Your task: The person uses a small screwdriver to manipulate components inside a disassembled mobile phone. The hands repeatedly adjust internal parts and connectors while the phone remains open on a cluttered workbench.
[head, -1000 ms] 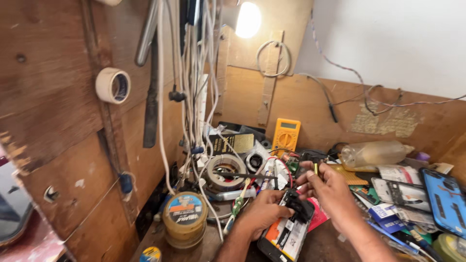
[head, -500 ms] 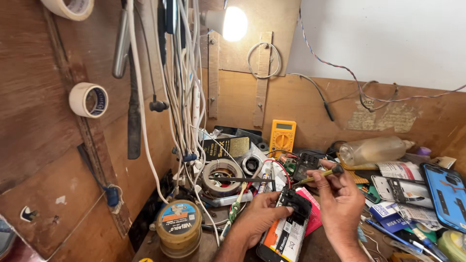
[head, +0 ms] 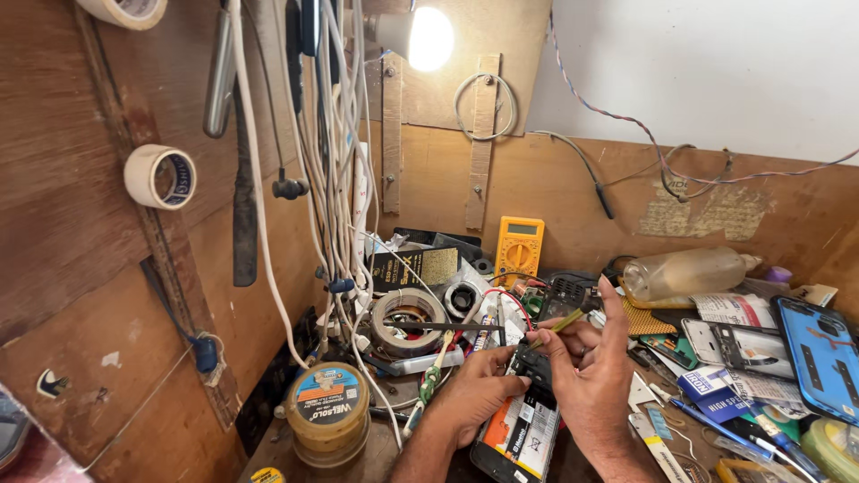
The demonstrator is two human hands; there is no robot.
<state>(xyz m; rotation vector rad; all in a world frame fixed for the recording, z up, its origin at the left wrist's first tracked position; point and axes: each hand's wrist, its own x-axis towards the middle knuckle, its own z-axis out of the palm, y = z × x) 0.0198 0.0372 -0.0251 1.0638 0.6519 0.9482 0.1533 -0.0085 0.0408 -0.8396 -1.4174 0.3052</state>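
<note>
While the cluttered counter [head: 295, 452] spreads out under a lit bulb [head: 429, 38], two hands work over an opened phone [head: 519, 427] at its near edge.

Against the wooden back wall [head: 555, 192] stand a yellow multimeter [head: 519, 249] and a clear plastic bottle [head: 684, 273] lying on its side; a round tin [head: 328, 416] sits near the left. The left hand [head: 479, 394] has its fingers closed on the phone's upper end, steadying it flat. The right hand [head: 595, 371] pinches a thin yellowish tool [head: 557, 326] between thumb and fingertips, just above the black part. The phone looks light, stiff and fragile, best held by its edges.
</note>
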